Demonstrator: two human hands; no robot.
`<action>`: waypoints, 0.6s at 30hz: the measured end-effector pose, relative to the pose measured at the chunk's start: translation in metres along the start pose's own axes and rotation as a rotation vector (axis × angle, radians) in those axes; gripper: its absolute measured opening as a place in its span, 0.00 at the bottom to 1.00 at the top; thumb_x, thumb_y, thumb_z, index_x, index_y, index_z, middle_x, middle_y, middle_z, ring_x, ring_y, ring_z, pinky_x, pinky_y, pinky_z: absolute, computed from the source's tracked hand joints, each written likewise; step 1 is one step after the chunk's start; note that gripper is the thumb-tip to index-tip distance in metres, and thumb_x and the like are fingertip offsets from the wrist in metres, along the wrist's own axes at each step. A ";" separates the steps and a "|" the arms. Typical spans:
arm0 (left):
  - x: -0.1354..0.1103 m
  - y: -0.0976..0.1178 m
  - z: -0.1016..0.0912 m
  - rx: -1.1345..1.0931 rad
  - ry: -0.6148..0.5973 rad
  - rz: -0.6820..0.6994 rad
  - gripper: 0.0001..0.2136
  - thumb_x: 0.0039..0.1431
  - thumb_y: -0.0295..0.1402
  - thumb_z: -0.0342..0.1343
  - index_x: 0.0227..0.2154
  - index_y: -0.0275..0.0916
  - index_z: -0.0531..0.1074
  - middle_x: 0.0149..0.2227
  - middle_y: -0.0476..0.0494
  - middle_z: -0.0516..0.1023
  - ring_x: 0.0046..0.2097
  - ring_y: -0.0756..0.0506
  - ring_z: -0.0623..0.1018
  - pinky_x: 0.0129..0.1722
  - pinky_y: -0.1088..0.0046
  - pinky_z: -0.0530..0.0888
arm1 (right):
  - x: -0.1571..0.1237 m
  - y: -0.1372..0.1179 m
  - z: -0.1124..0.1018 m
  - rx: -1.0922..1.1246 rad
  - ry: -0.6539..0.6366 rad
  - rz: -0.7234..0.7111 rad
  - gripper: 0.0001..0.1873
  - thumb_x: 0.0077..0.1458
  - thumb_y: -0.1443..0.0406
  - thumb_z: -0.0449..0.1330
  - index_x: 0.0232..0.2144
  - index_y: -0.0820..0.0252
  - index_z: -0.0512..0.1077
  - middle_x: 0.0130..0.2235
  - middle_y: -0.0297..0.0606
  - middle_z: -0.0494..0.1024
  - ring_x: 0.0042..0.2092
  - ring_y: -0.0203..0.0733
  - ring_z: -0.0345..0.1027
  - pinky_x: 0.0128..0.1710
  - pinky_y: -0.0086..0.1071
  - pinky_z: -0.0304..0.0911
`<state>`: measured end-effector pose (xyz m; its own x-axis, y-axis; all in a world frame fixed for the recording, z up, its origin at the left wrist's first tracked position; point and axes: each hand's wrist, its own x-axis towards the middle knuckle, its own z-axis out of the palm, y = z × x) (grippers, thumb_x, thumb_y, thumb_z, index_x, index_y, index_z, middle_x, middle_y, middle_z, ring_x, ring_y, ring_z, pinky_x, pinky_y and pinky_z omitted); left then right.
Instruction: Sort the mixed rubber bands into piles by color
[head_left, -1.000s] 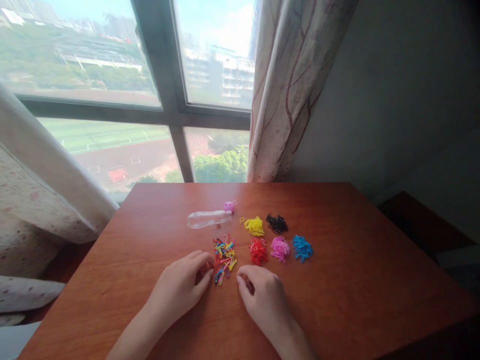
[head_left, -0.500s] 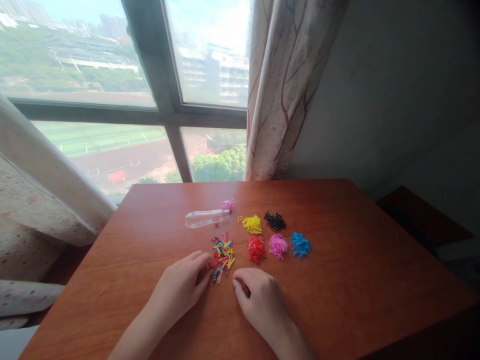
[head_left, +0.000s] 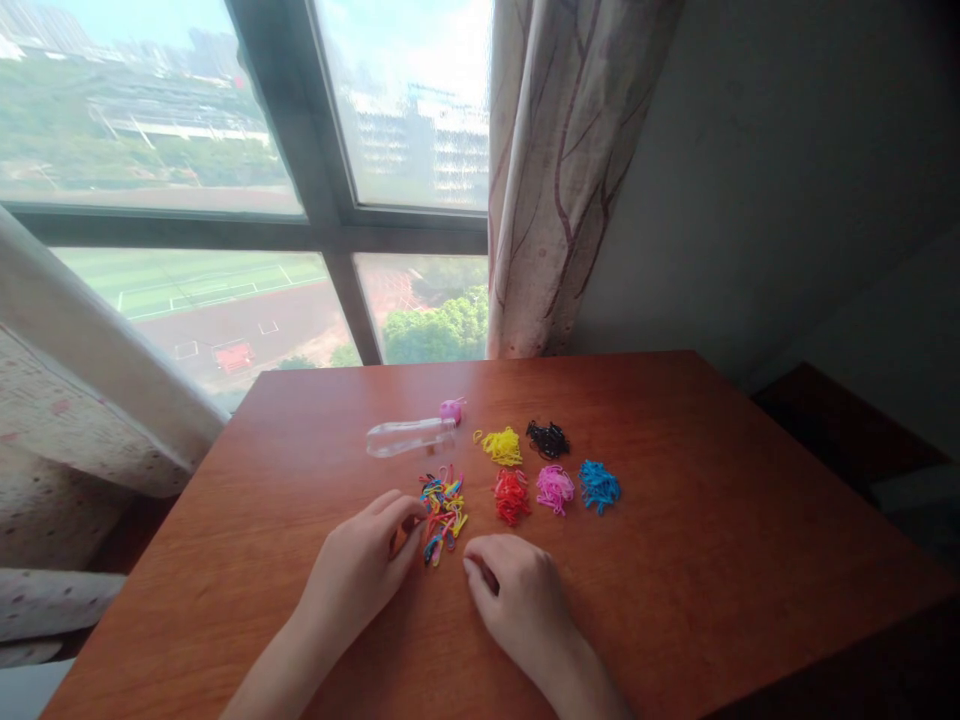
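Observation:
On a reddish-brown wooden table (head_left: 712, 560) lies a mixed pile of coloured elastic bands (head_left: 442, 507). My left hand (head_left: 360, 570) rests just left of that pile, fingers curled, thumb and fingertips pinched at its edge. My right hand (head_left: 517, 600) lies just below and right of the pile, fingers curled under. Sorted piles sit beyond: yellow (head_left: 501, 446), black (head_left: 547, 439), red (head_left: 511, 496), pink (head_left: 555, 489) and blue (head_left: 598, 485).
A clear plastic bottle (head_left: 405, 437) with a pink cap (head_left: 451, 410) lies on its side behind the mixed pile. A window (head_left: 225, 200) and curtains (head_left: 570, 170) stand behind the table. A dark low piece of furniture (head_left: 847, 430) sits at the right.
Both hands stay by the mixed pile, hardly moving. The view has shifted slightly, so everything sits a little lower-left.

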<state>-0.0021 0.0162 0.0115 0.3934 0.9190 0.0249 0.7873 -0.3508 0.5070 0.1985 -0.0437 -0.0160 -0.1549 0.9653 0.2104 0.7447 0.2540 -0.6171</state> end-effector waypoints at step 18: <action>0.067 0.069 0.016 0.279 -0.158 0.322 0.06 0.60 0.29 0.52 0.31 0.43 0.73 0.34 0.49 0.77 0.31 0.49 0.76 0.26 0.76 0.60 | -0.003 0.008 0.008 -0.106 -0.020 -0.002 0.06 0.57 0.71 0.57 0.29 0.56 0.70 0.31 0.31 0.77 0.33 0.38 0.70 0.31 0.30 0.49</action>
<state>0.0856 0.0505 0.0345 0.6899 0.7239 0.0002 0.7023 -0.6693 0.2425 0.2000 -0.0440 -0.0274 -0.1686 0.9662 0.1952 0.8088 0.2488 -0.5328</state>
